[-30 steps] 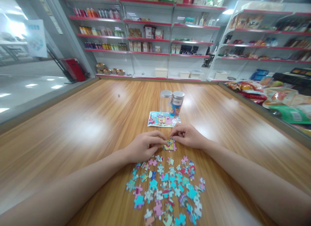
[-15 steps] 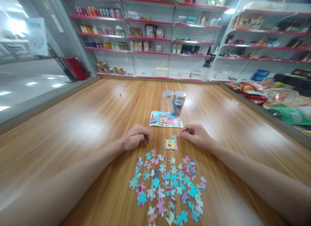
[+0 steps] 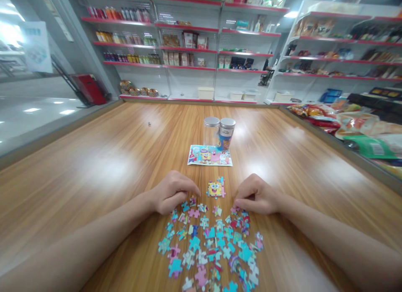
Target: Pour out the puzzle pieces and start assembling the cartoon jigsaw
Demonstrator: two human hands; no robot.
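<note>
A small joined cluster of puzzle pieces (image 3: pixel 215 188) with a yellow cartoon figure lies on the wooden table (image 3: pixel 109 166), between my hands. Nearer to me spreads a pile of several loose puzzle pieces (image 3: pixel 213 246), mostly blue, pink and white. My left hand (image 3: pixel 172 192) rests curled at the pile's upper left, its fingertips down beside a loose piece (image 3: pixel 192 200). My right hand (image 3: pixel 256 194) is curled at the pile's upper right, its fingertips on a pink piece (image 3: pixel 234 209). Whether either hand grips a piece is hidden by the fingers.
Beyond the cluster lies a colourful reference picture (image 3: pixel 210 156), with a clear jar (image 3: pixel 211 130) and a blue-labelled jar (image 3: pixel 226 133) behind it, both with metal lids. Snack bags (image 3: pixel 361 128) line the right edge. Store shelves (image 3: pixel 188 45) stand at the back.
Both hands let go of the joined cluster and drew apart, then came back toward me to the top edge of the loose pile. The cluster stays on the table.
</note>
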